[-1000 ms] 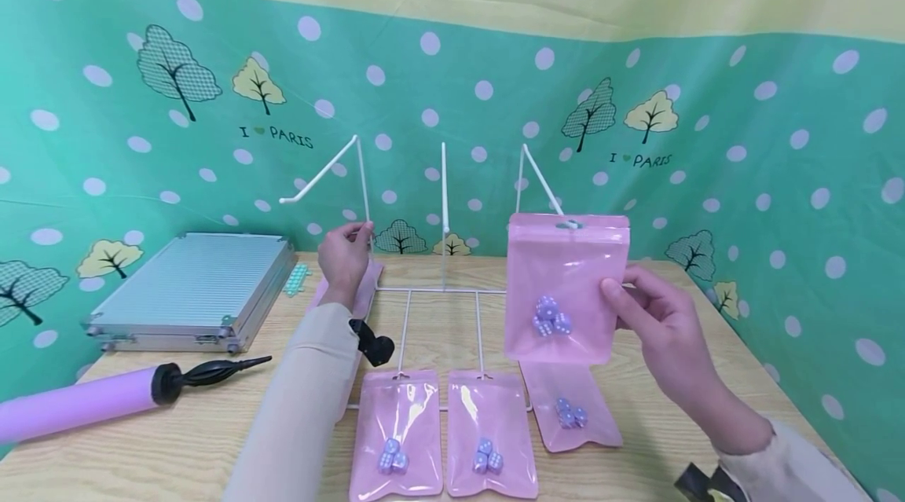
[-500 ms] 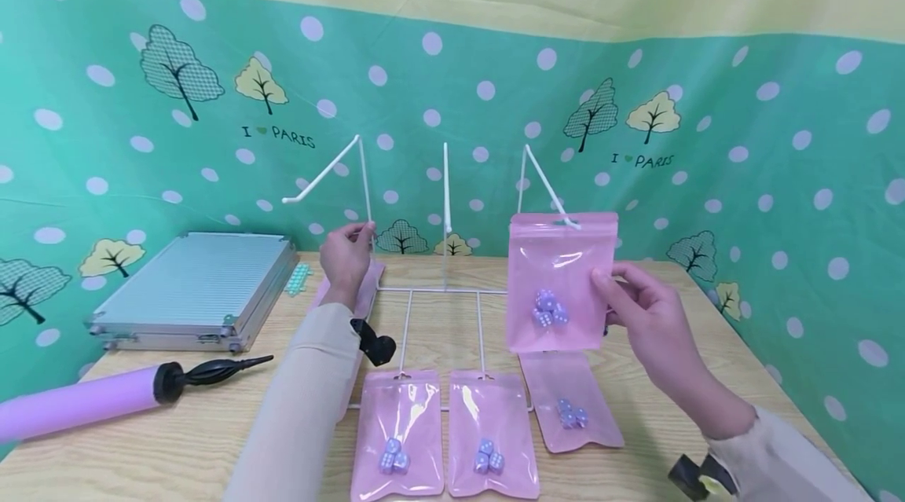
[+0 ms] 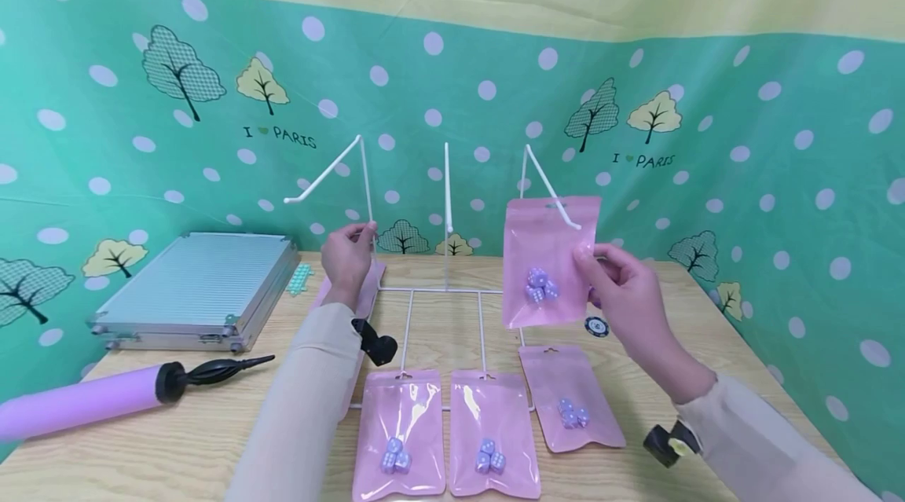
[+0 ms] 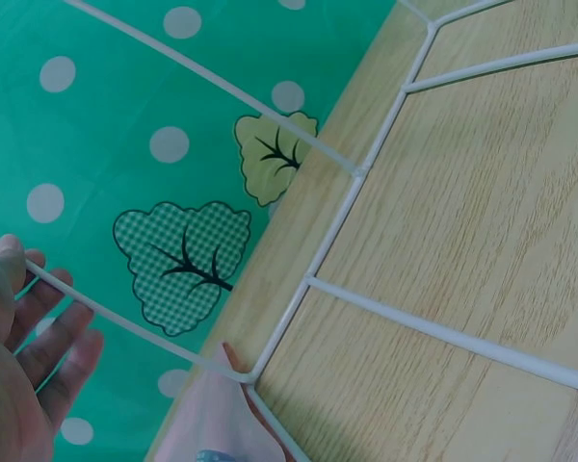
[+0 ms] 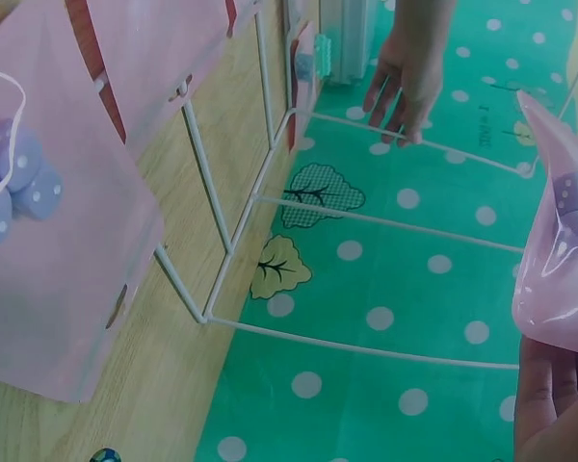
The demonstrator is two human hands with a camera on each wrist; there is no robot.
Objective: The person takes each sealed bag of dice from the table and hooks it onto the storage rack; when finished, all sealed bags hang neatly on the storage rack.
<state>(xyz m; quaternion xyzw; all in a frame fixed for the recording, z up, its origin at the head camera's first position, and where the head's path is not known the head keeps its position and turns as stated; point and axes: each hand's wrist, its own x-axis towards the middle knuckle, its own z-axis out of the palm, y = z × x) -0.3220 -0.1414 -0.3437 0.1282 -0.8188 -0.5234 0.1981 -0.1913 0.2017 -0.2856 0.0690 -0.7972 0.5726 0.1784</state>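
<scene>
My right hand [image 3: 625, 298] pinches the right edge of a pink zip pouch [image 3: 523, 251] with several purple dice showing through its front. The pouch hangs upright at the right upper hook [image 3: 544, 180] of a white wire rack. The hook's bent tip shows in front of the pouch, just below its hang hole. My left hand [image 3: 346, 258] holds the rack's left upright [image 4: 144, 329] between thumb and fingers. More pink pouches of dice hang low on the rack: a left one [image 3: 396, 415], a middle one [image 3: 492, 415] and a right one [image 3: 566, 380].
Another pink pouch [image 3: 371, 282] is partly hidden by the left arm. A silver case [image 3: 191, 290] and a purple hand pump [image 3: 85, 401] lie on the left. A poker chip [image 3: 597, 327] lies beside my right hand. Patterned cloth [image 3: 438, 78] hangs behind the table.
The right hand has moved the pouch left, up and back along the right upper hook, so more of the hook's tip shows in front. The poker chip has come into view. The left hand stays put.
</scene>
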